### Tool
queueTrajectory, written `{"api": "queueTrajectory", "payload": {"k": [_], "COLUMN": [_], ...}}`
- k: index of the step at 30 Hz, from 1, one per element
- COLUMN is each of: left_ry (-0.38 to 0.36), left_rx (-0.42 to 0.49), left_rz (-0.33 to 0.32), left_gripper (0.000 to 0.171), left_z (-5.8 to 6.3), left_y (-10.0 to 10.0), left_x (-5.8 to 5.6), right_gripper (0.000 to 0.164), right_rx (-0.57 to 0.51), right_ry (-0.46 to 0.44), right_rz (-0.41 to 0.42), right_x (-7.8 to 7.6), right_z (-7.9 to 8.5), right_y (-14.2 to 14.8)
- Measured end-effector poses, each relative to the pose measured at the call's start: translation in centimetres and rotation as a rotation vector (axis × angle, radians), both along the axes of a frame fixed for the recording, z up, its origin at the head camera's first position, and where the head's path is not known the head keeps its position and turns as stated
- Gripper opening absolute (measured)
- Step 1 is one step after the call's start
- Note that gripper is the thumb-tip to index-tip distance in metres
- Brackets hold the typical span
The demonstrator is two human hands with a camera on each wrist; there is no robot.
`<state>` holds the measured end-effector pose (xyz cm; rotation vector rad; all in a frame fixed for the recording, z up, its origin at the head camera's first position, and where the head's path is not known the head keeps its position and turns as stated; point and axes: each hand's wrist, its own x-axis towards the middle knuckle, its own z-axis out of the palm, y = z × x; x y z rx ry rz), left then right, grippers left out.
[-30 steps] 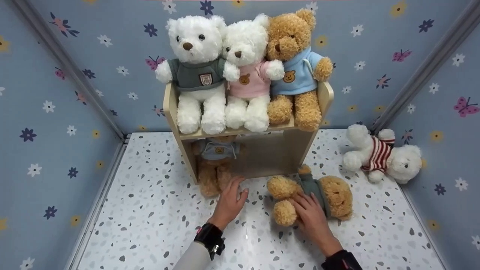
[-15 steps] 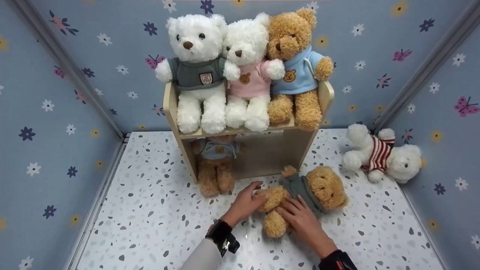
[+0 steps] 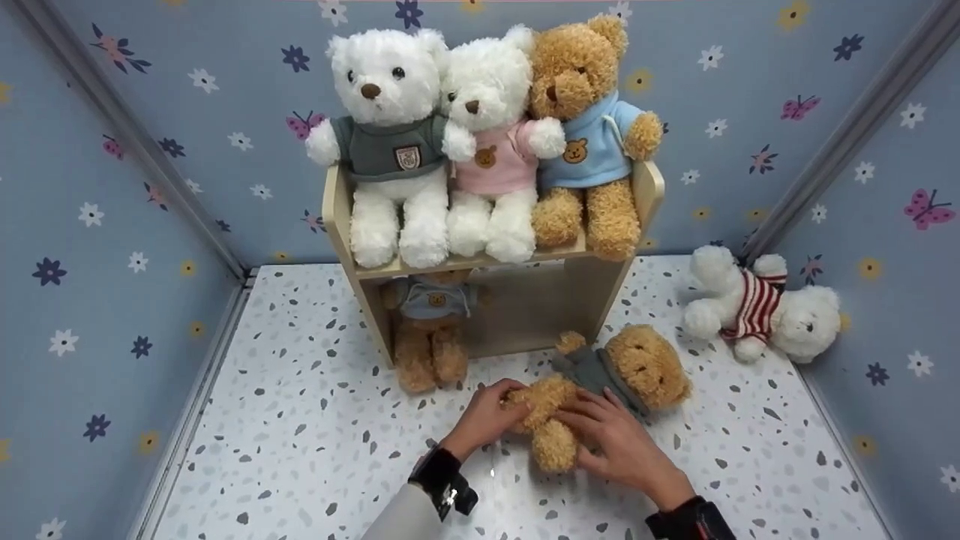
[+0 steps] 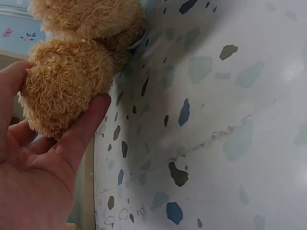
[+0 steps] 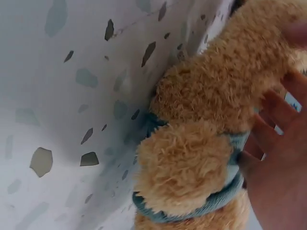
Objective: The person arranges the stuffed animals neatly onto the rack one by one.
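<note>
A brown teddy bear (image 3: 646,369) in a dark green shirt lies on its side on the speckled surface, head to the right. My left hand (image 3: 481,421) holds one of its legs near the foot; in the left wrist view, fingers and thumb curl round the fluffy foot (image 4: 67,86). My right hand (image 3: 628,451) grips the bear from the near side, its fingers on the upper leg and its thumb by the lower leg (image 3: 555,447). The right wrist view shows the fingers against the fur (image 5: 218,88), some fingertips hidden behind it.
A two-level wooden shelf (image 3: 651,196) stands behind. Its top bears a white bear in green (image 3: 386,146), a white bear in pink (image 3: 491,161) and a brown bear in blue (image 3: 589,154). Another brown bear (image 3: 435,300) sits below, left. A striped-sweater white bear (image 3: 757,307) lies right.
My left hand has moved right from beside the shelf's lower bear and taken a leg of the lying bear. That bear has shifted left and turned slightly, my right hand still on it.
</note>
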<state>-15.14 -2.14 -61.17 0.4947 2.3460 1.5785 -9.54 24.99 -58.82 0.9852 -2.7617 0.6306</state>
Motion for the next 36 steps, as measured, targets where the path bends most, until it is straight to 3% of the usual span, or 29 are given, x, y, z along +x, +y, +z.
{"api": "queueTrajectory", "payload": {"k": [3, 7, 9, 13, 17, 19, 22, 25, 31, 36], "left_ry": [-0.020, -0.036, -0.031, -0.027, -0.028, -0.026, -0.017, -0.018, -0.043, -0.076], "left_rx": [-0.001, 0.008, 0.015, 0.004, -0.015, -0.016, -0.014, -0.007, 0.001, 0.005], "left_rz": [0.004, 0.008, 0.010, 0.021, 0.025, 0.022, 0.021, 0.017, -0.005, -0.018], "left_gripper": [0.038, 0.043, 0.044, 0.044, 0.043, 0.043, 0.041, 0.039, 0.040, 0.040], "left_z": [-0.3, -0.9, -1.1, -1.4, -1.6, -1.8, -2.0, -2.1, -2.2, -2.1], "left_y": [-0.3, -0.8, -0.9, -1.1, -1.2, -1.3, -1.3, -1.4, -1.4, -1.4], "left_x": [0.3, 0.7, 0.9, 1.2, 1.6, 1.7, 1.8, 1.9, 2.2, 2.4], "right_gripper": [0.033, 0.023, 0.020, 0.022, 0.027, 0.028, 0.037, 0.048, 0.068, 0.086], "right_rx": [-0.175, -0.409, -0.506, -0.612, -0.545, -0.466, -0.374, -0.375, -0.627, -0.778], "right_ry": [0.115, 0.284, 0.302, 0.148, -0.163, -0.314, -0.490, -0.618, -0.824, -0.928], "right_rz": [-0.092, -0.308, -0.431, -0.678, -0.846, -0.864, -0.813, -0.756, -0.678, -0.645], "right_x": [-0.3, -0.9, -0.9, -0.7, -0.6, -0.7, -1.0, -1.2, -1.6, -2.0], "right_z": [0.6, 1.0, 1.0, 1.0, 0.8, 0.5, 0.0, -0.6, -1.9, -2.1], "right_y": [1.0, 2.8, 3.8, 5.6, 7.1, 7.6, 7.8, 7.4, 6.3, 5.2]}}
